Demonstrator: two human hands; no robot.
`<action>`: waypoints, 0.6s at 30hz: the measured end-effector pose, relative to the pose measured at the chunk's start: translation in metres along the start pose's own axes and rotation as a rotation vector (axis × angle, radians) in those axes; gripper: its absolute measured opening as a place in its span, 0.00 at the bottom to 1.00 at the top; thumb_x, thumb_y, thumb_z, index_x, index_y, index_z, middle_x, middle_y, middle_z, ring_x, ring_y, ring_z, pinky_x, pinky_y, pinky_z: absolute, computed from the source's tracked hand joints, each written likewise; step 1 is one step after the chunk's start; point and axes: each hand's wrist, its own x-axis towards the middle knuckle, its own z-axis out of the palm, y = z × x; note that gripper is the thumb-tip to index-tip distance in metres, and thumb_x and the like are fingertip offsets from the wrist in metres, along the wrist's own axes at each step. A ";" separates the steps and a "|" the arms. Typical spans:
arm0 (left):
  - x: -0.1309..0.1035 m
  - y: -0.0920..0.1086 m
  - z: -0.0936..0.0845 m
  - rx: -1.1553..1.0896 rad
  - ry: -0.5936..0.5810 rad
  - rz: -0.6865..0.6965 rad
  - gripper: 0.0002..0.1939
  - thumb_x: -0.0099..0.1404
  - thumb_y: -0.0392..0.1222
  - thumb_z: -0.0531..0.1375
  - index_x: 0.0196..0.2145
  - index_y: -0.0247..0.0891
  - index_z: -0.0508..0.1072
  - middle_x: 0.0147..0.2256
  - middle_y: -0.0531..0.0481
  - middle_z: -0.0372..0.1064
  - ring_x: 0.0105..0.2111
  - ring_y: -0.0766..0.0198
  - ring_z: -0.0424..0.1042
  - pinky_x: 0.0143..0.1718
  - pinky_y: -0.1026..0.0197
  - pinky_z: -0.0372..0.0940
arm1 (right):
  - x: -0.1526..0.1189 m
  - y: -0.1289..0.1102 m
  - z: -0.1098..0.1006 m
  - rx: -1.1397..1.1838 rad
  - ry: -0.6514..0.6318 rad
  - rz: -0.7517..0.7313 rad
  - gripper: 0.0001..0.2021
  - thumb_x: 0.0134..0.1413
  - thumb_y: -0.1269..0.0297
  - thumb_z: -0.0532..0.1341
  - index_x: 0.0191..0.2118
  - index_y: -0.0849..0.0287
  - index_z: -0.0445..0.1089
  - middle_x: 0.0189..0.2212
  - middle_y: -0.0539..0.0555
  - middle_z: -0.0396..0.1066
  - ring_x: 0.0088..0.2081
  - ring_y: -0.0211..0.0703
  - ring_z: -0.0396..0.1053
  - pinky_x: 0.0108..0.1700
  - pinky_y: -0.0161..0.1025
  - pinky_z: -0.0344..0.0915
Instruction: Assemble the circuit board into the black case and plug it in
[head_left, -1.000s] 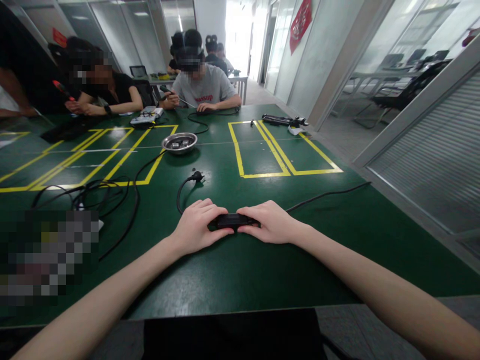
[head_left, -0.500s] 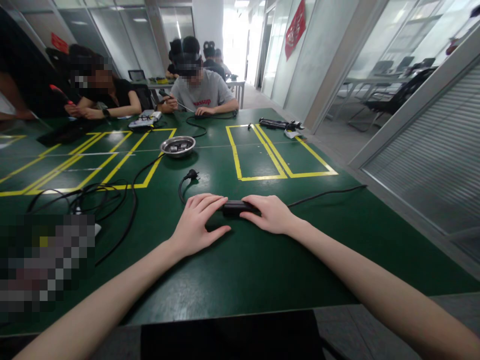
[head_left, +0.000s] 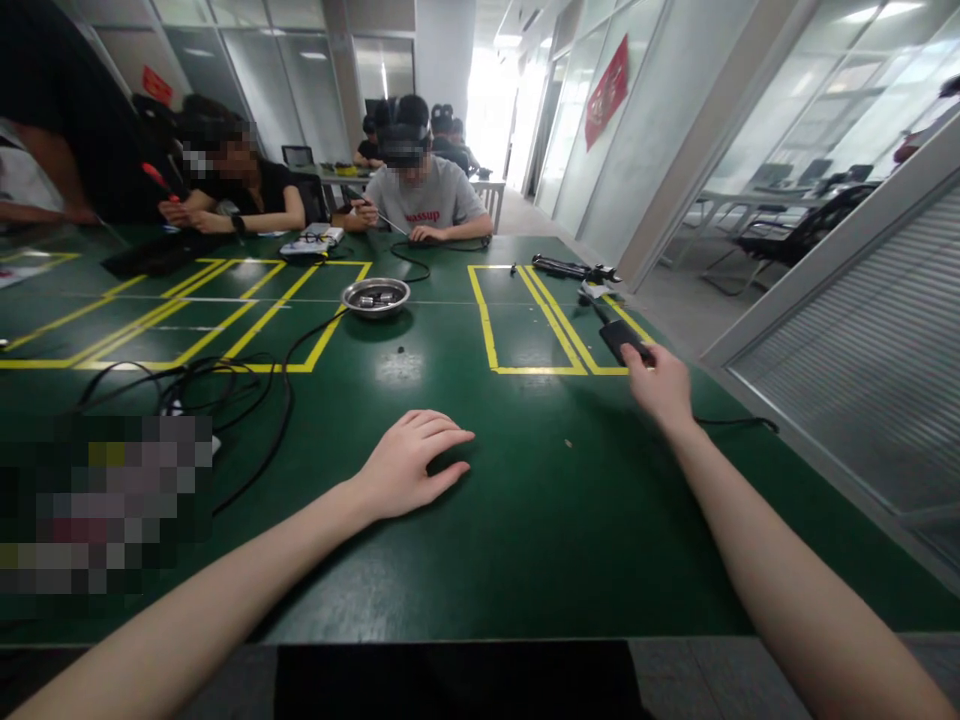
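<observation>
My right hand (head_left: 663,388) grips a black power adapter (head_left: 619,338) at the right of the table, at the front edge of the yellow tape marking. A short cord stretch shows past the adapter's far end; its plug is not clear. A black cable (head_left: 739,422) runs from behind my right hand toward the table's right edge. My left hand (head_left: 416,462) rests on the green tabletop (head_left: 525,540), holding nothing, thumb apart from the fingers.
Ahead stands a metal bowl (head_left: 376,298) with small metal parts. Coiled black cables (head_left: 217,385) lie at the left by a blurred-out patch. A black tripod-like item (head_left: 570,268) is at the far right. Across the table, a person in a grey shirt (head_left: 424,200) holds a tool.
My right hand has carried the power adapter from beside my left hand forward and to the right. Its plug has left the table's middle. My left hand stays on the table, no longer touching the adapter.
</observation>
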 end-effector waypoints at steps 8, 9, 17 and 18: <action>0.000 0.002 0.004 -0.019 -0.066 -0.021 0.14 0.72 0.43 0.62 0.53 0.39 0.76 0.47 0.45 0.80 0.49 0.53 0.76 0.52 0.48 0.68 | 0.000 0.010 0.003 -0.202 -0.112 0.098 0.27 0.61 0.45 0.60 0.58 0.56 0.76 0.43 0.64 0.79 0.45 0.63 0.76 0.45 0.51 0.70; 0.001 0.002 0.003 -0.018 -0.067 -0.024 0.14 0.72 0.43 0.62 0.53 0.39 0.76 0.47 0.45 0.80 0.49 0.53 0.76 0.52 0.49 0.68 | 0.000 0.010 0.003 -0.222 -0.092 0.104 0.27 0.61 0.47 0.60 0.60 0.57 0.75 0.45 0.65 0.78 0.46 0.63 0.76 0.46 0.52 0.70; 0.000 -0.002 0.003 -0.024 -0.079 -0.042 0.14 0.72 0.43 0.62 0.53 0.40 0.76 0.47 0.45 0.80 0.49 0.53 0.76 0.52 0.49 0.68 | 0.005 0.024 0.008 -0.161 -0.005 0.018 0.20 0.61 0.54 0.60 0.50 0.60 0.80 0.48 0.65 0.75 0.47 0.59 0.74 0.50 0.50 0.70; -0.001 -0.002 0.004 -0.025 -0.083 -0.041 0.14 0.72 0.44 0.62 0.53 0.40 0.76 0.47 0.45 0.80 0.48 0.53 0.77 0.52 0.49 0.68 | 0.006 0.026 0.010 -0.150 -0.014 -0.015 0.20 0.58 0.54 0.63 0.50 0.60 0.80 0.47 0.64 0.75 0.48 0.59 0.74 0.50 0.50 0.70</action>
